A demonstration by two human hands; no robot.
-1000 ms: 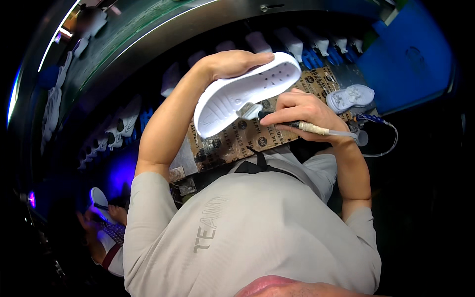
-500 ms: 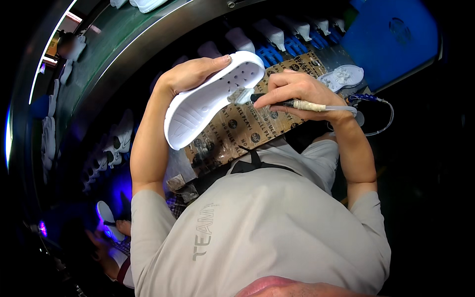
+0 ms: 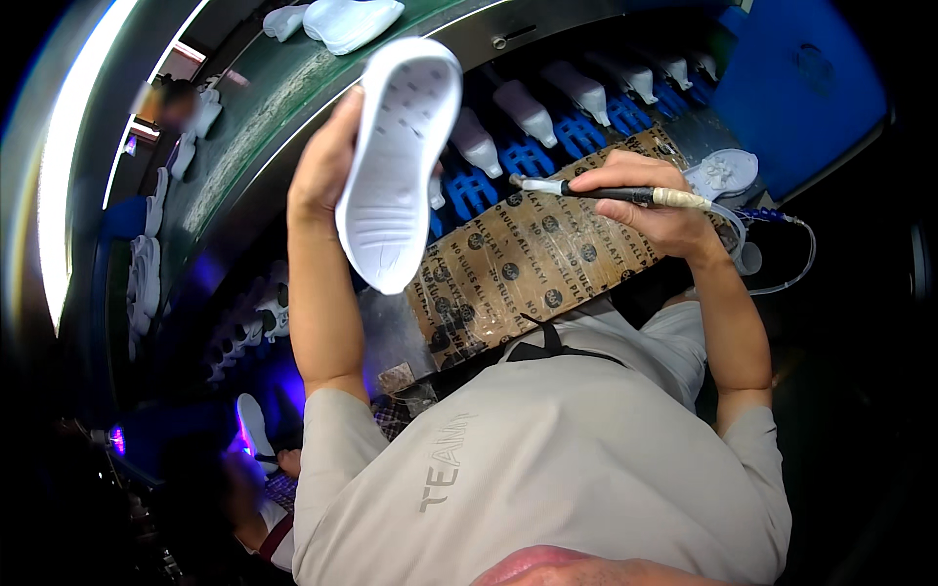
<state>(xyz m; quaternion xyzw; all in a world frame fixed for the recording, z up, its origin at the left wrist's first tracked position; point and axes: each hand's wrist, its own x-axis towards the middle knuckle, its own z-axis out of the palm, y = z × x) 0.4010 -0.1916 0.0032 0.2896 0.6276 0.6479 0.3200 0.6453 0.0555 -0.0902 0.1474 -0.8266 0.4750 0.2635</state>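
My left hand (image 3: 324, 161) is closed on the edge of a white shoe sole (image 3: 391, 181), raised over the left of the bench with its hollow inner face and small holes toward me. The fingers behind the sole are hidden. My right hand (image 3: 650, 200) holds a brush (image 3: 630, 194) with a dark handle, its pale bristles pointing left and apart from the sole. A clear tube (image 3: 728, 223) runs from the brush's handle end. Beneath both hands lies printed brown cardboard (image 3: 508, 269) under clear wrap.
White shoe uppers (image 3: 528, 112) stand in a row beside blue racks (image 3: 525, 156) at the back. A green conveyor belt (image 3: 249, 112) with white soles curves along the left. A blue panel (image 3: 796, 83) rises far right. Another person (image 3: 259, 532) sits lower left beside a white sole (image 3: 252, 427).
The brush has come out of the sole and moved right, away from it. My left hand has raised the sole and turned it more upright. The view has shifted slightly.
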